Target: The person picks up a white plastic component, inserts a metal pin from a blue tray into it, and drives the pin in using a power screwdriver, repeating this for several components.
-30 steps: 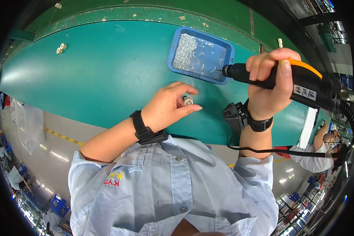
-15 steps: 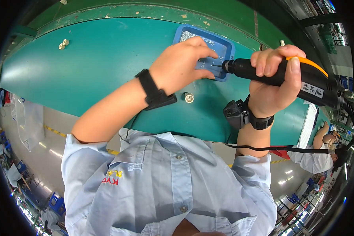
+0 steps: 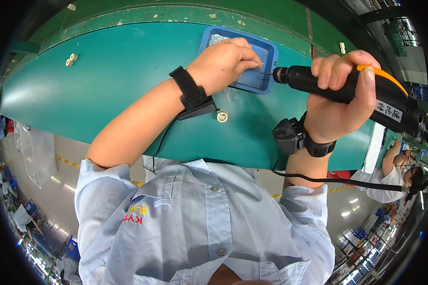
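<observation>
The right hand (image 3: 335, 115) grips a power screwdriver (image 3: 302, 77), its long axis pointing leftward toward the pinched left hand (image 3: 219, 62), contents unclear.

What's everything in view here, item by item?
Table: one, green, centre
Tray: one, blue, on the table
Metal bits: many, silver, in the tray
Small cylinders: five, cream, three on the table, two beyond
Power screwdriver: one, black, pointing at the tray
Plastic sheet: one, clear, left
Co-worker: one, pale top, far right
Background clutter: uncountable, mixed colours, outer edges
Wrist straps: two, black, both wrists
Shirt: one, light blue, worn
Left hand: one, bare, above tray
Right hand: one, bare, around screwdriver
</observation>
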A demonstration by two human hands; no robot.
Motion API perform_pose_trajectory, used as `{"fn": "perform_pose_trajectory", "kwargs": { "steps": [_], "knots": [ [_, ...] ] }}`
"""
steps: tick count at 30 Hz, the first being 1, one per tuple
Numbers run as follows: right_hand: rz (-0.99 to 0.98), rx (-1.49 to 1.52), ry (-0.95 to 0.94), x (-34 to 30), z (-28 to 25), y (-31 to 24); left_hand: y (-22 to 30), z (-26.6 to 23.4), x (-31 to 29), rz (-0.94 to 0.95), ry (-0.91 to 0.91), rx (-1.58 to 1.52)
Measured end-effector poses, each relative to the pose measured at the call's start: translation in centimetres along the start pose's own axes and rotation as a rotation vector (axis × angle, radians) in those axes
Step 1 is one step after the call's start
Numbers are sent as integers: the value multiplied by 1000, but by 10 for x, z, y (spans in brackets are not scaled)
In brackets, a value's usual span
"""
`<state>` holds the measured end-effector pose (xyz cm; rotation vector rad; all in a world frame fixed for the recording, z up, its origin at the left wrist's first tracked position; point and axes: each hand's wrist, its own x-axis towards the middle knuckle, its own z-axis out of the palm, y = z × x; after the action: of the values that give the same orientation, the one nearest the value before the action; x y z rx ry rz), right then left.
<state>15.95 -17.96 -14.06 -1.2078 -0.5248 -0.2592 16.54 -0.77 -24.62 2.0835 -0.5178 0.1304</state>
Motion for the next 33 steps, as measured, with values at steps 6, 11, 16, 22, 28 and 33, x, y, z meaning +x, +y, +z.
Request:
{"fn": "perform_pose_trajectory", "kwargs": {
  "steps": [6, 11, 16, 22, 28, 33],
  "knots": [
    [-16, 20, -37, -2, 2, -4, 10, -7, 0, -108, -90, 67],
    [-17, 1, -16, -5, 3, -7, 4, 0, 3, -21, -58, 1],
    [-16, -23, 0, -7, 2, -7, 1, -4, 2, 4, -2, -12],
    [42, 118, 55, -11, 14, 25, 14, -24, -5, -118, -46, 125],
    [54, -41, 26, -5, 19, 47, 13, -25, -5, -108, -140, 262],
    [-32, 95, 64, 8, 6, 30, 10, -14, 5, -17, -44, 157]
  ]
}}
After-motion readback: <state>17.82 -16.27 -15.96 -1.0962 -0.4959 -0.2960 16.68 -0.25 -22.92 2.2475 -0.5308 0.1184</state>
